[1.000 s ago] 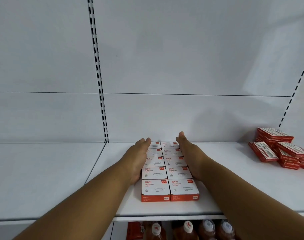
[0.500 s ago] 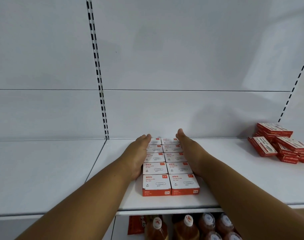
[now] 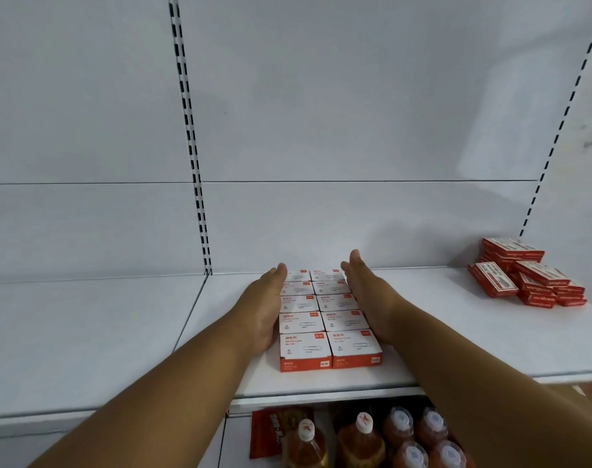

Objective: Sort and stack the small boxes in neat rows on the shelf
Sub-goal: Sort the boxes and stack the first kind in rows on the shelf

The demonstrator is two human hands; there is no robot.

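both hands flat, fingers straight and together, nothing gripped. left hand [image 3: 265, 307] lies along the left side of the block of paper clip boxes [image 3: 325, 315], right hand [image 3: 368, 298] along the right side, palms facing in, so i'm using them as two straight edges to square the block up instead of picking anything. the boxes sit on the white shelf [image 3: 456, 339] near its front edge, two columns wide and five deep, running back toward the rear panel; whether they're stacked more than one layer high i can't tell from here. columns look tight and parallel, front pair flush with each other, so my read is this block is nearly done and the squeeze is just taking out gaps. palms contact the rows behind the front pair, so the front pair may not be getting pushed. far right on the same shelf is a loose pile of red boxes [image 3: 527, 275], some flat, some leaning on each other, well apart from my block; i'd guess that's the next lot to sort. risk now: pressing unevenly and skewing a column. bottles [image 3: 365, 440] on the shelf below, not involved.
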